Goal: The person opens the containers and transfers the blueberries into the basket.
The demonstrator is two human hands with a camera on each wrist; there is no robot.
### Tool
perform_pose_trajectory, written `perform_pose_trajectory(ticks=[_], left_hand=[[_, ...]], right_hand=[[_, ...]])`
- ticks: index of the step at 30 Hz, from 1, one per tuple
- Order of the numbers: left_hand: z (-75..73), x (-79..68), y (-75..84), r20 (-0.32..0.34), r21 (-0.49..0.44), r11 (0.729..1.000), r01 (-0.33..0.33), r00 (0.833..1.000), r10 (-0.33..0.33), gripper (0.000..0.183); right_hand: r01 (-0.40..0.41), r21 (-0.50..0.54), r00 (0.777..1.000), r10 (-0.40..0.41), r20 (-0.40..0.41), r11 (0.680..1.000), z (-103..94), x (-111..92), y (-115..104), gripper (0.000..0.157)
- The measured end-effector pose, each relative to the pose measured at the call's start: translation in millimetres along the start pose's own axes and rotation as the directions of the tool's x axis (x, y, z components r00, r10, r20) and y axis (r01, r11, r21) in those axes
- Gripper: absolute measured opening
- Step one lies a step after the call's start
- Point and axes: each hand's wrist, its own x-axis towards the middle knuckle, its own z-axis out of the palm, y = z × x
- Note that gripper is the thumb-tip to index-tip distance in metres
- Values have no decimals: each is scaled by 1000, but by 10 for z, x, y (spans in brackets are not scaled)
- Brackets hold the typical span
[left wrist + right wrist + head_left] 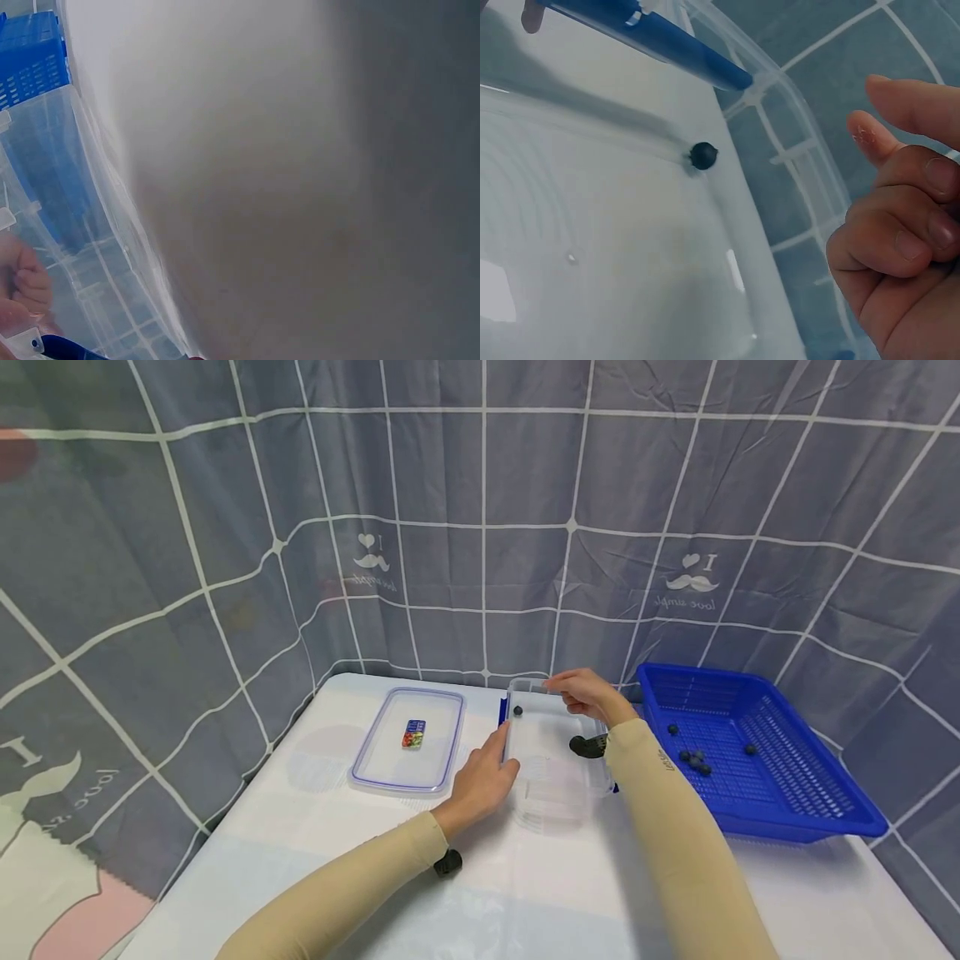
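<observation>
A clear plastic container (pixel 551 727) with blue side clips lies on the white table. My left hand (pixel 483 781) holds its left wall near the blue clip (pixel 652 37), index finger stretched along the edge and thumb at the rim. One blueberry (pixel 703 155) sits inside at the container's far left corner. Over the container's far right end is my right hand (pixel 588 693). In the right wrist view its thumb and index finger stand apart with nothing between them, the other fingers curled. The left wrist view shows little of the left hand.
A blue basket (pixel 840 793) with several blueberries (pixel 696 762) stands to the right. Left of the container lies a clear lid (pixel 382 752) with a purple-blue seal and a colourful label (pixel 413 735). A grey checked curtain (pixel 480 485) hangs behind the table (pixel 495 902).
</observation>
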Motion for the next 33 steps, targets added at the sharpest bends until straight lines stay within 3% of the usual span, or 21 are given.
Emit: perform_pose_trajectory(ticks=[8, 21, 33], left_hand=[[12, 7, -12, 1, 12, 1000, 7, 1000, -7, 69], [16, -6, -5, -1, 10, 1000, -5, 1000, 5, 69], [-6, -2, 0, -12, 21, 1000, -3, 1000, 4, 68]], right_hand=[[-35, 6, 999, 36, -18, 999, 202, 165, 103, 41], [-90, 28, 995, 91, -46, 996, 365, 386, 353, 45], [-134, 41, 977, 139, -161, 990, 519, 516, 506, 40]])
